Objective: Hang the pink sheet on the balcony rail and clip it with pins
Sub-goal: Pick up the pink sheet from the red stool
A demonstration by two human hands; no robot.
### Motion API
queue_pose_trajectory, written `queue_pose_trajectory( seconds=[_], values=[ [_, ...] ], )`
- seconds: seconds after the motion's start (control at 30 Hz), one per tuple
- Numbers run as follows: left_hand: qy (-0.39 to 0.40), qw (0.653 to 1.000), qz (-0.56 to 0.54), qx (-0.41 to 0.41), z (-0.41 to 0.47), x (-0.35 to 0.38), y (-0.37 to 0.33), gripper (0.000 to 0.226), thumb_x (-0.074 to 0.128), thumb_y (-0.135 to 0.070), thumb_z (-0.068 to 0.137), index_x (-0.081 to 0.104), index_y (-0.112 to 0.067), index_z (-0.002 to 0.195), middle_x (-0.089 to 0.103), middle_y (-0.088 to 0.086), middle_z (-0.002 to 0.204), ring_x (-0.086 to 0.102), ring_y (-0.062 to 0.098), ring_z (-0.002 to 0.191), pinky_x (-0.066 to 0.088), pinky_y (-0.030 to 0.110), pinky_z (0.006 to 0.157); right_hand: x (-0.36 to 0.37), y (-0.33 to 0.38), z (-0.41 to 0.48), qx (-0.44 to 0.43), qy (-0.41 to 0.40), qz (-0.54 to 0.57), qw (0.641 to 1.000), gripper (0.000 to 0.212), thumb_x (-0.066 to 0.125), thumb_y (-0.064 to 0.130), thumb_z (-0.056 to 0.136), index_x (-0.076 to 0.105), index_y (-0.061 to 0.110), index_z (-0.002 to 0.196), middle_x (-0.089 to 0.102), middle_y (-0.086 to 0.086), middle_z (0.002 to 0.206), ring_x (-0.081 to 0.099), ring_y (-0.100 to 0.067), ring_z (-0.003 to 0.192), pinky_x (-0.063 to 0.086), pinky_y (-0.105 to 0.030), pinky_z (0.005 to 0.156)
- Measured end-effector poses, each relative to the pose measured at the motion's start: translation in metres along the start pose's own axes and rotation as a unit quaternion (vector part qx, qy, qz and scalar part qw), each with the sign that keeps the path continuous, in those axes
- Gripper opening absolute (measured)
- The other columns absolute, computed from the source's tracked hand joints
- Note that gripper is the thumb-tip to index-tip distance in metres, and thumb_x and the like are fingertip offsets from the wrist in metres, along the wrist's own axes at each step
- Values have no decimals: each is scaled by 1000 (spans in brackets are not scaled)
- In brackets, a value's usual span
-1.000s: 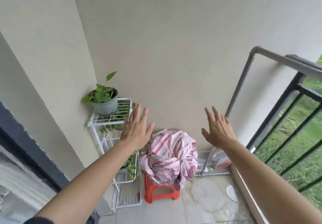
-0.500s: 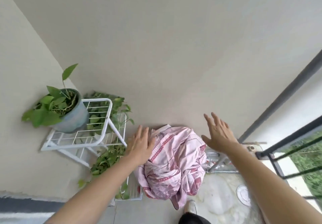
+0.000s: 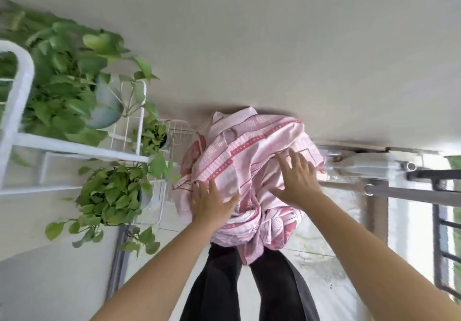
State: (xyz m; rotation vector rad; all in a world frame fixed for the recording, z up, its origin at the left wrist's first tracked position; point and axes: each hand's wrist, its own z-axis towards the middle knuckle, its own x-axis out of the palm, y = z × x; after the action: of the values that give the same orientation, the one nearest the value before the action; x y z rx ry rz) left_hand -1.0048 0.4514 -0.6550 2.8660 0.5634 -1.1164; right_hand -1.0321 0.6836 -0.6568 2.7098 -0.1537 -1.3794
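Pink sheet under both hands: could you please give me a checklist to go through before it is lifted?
1. Left hand touching the pink sheet: ok, it lies flat on it.
2. Right hand touching it: ok, fingers spread on top.
3. Cloth gathered in a grip: not ok, neither hand has curled round fabric.
4. An edge or corner found: not ok, the sheet lies crumpled in a heap.
5. Balcony rail free for hanging: cannot tell, only part of it shows at the right.
6. Pins at hand: cannot tell, none in view.
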Motion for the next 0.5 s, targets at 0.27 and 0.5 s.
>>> queue_pose_trajectory(
  seconds=[0.27,0.5],
  values=[
    [-39,994,92,50,53,82,-14,153,73,-82,47,-35,-34,144,-35,19,154,5,49,145,18,69,109,86,-6,36,42,28,-25,998,128,83,51,67,-8,36,157,-2,-12,164,28,-45,140,49,-58,95],
    [-232,947,124,183,71,3,33,56,56,-12,83,38,-12,136,54,19,126,65,35,88,45,30,47,31,-18,54,-24,-154,37,987,46,66,12,83,63,19,128,66,-15,111,68,-38,85,58,-44,64]
  ],
)
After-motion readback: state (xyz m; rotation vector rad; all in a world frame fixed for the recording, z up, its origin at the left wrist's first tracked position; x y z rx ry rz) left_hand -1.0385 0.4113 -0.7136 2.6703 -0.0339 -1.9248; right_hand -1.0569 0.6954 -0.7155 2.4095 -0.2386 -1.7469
